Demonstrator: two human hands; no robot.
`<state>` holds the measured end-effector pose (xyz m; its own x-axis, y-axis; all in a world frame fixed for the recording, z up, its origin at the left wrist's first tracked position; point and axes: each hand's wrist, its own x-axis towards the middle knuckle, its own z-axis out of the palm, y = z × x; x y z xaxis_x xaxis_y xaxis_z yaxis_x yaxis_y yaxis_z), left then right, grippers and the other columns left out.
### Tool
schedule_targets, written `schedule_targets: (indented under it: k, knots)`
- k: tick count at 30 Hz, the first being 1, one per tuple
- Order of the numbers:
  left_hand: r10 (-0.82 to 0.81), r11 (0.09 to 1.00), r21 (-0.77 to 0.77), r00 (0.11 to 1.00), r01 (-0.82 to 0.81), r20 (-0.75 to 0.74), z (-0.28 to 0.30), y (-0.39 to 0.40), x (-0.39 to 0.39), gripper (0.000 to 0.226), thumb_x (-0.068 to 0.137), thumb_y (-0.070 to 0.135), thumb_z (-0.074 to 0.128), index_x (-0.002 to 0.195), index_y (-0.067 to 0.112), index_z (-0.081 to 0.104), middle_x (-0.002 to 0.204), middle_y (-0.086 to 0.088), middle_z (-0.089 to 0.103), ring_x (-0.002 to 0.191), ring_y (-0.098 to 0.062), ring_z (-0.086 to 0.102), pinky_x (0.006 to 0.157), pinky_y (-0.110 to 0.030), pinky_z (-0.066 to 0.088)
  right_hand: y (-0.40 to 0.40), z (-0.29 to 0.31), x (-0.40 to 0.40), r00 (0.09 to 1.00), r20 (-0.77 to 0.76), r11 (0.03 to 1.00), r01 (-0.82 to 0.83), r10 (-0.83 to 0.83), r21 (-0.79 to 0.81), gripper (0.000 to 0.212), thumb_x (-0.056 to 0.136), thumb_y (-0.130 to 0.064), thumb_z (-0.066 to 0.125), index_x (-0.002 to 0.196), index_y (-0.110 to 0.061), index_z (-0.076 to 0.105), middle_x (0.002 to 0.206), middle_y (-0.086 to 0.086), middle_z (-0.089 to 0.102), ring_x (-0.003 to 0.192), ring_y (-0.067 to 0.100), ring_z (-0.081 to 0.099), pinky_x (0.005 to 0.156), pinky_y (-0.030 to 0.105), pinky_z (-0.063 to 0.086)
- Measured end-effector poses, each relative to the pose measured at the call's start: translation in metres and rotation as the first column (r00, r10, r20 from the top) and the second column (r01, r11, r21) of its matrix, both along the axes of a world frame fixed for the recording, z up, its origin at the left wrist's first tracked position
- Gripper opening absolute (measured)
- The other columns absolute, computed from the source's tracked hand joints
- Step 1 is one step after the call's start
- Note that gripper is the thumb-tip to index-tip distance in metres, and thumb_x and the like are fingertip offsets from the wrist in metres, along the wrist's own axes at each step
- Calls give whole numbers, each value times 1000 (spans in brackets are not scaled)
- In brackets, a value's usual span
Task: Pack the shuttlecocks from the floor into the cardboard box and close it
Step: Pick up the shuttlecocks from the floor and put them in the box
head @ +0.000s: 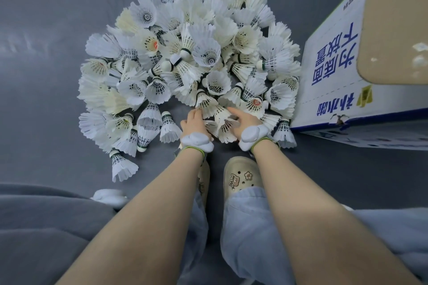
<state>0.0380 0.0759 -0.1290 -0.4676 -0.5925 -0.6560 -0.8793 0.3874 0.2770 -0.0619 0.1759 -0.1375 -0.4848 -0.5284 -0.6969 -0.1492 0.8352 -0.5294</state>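
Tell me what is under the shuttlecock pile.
Grey floor shows all around the shuttlecock pile and through small gaps near both hands. Anything beneath the heaped middle is covered, so it cannot be seen.

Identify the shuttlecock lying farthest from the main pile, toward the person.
The lone shuttlecock at the pile's lower left edge, on its side, dark-banded cork pointing up-left, skirt toward the person; it sits apart on the grey floor.

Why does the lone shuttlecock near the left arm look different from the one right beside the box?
The lone shuttlecock lies on its side with its cork pointing away from the person; the one by the box seems to stand cork up, feathers down. The lone one lies apart from the pile; the other sits at the pile's edge, close to the box. Both have white feathers and a dark band.
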Motion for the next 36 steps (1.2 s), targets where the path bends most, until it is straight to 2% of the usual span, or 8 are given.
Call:
schedule_targets:
  k: [3, 5, 11, 15, 21, 30, 32, 36]
  knots:
    - [4, 999, 40, 999, -3, -33, 2, 3, 2, 70, 75, -7, 49, 140, 13, 32, 150, 0, 25, 129, -30, 38, 102, -33, 36, -5, -2, -1, 991, 19, 990, 131, -130, -54, 55, 91, 1, 43, 142, -20, 43, 142, 0, 50, 124, 20, 54, 90, 11, 43]
    - [-2, 998, 65, 999, 5, -49, 4, 4, 2, 71, 74, -9, 50, 140, 11, 31, 150, -2, 24, 129, -29, 40, 106, -37, 37, -8, -1, -1, 979, 51, 978, 198, -195, -60, 50, 92, 4, 41, 138, -17, 49, 139, 1, 54, 121, 16, 57, 70, 0, 41]
    - [-15, 999, 42, 995, 19, -100, 18, 3, -1, 54, 84, -3, 49, 135, 5, 35, 147, -7, 28, 125, -33, 42, 101, -41, 40, -10, 14, -6, 989, -60, 990, 137, -138, -30, 38, 93, -8, 46, 127, -17, 61, 132, 4, 61, 119, 22, 58, 82, 18, 44]
    - [-13, 999, 49, 997, 17, -79, 34, 3, -4, 62, 81, -2, 57, 137, 8, 33, 148, -7, 26, 128, -32, 42, 101, -40, 40, -17, 36, -6, 995, -92, 999, 31, -32, -9, 28, 87, -7, 46, 100, -16, 69, 110, 5, 65, 100, 28, 59, 72, 27, 47]
    - [41, 998, 52, 991, -35, -125, 79, -2, -6, 73, 78, 0, 65, 141, 6, 29, 149, -8, 26, 133, -29, 38, 104, -36, 38, -25, 86, -11, 993, -115, 999, 29, -30, -15, 49, 85, -10, 57, 132, -24, 54, 130, 3, 60, 111, 28, 60, 72, 21, 40]
    - [-30, 989, -149, 960, -12, -279, 213, -22, -19, 64, 81, -3, 56, 139, 6, 30, 148, -5, 25, 129, -27, 43, 102, -37, 39, -23, 211, -15, 943, -240, 941, 153, -230, -301, 48, 82, -11, 59, 127, -27, 58, 96, -6, 61, 50, 7, 44, 38, 15, 31]
    - [-75, 973, -232, 938, -6, -339, 251, -27, -21, 64, 81, -4, 53, 140, 7, 29, 148, -3, 25, 127, -27, 46, 100, -38, 41, -22, 246, -16, 927, -289, 923, 124, -238, -363, 47, 83, -16, 61, 128, -29, 56, 118, -4, 63, 57, 11, 51, 41, 13, 35]
    - [-174, 941, -339, 830, -19, -530, 319, -34, -28, 68, 80, 1, 56, 141, 13, 29, 147, 0, 25, 123, -28, 49, 96, -38, 45, -19, 316, -22, 880, -431, 906, -1, -201, -424, 51, 84, -12, 60, 130, -34, 52, 131, -8, 60, 109, 19, 60, 73, 16, 40]
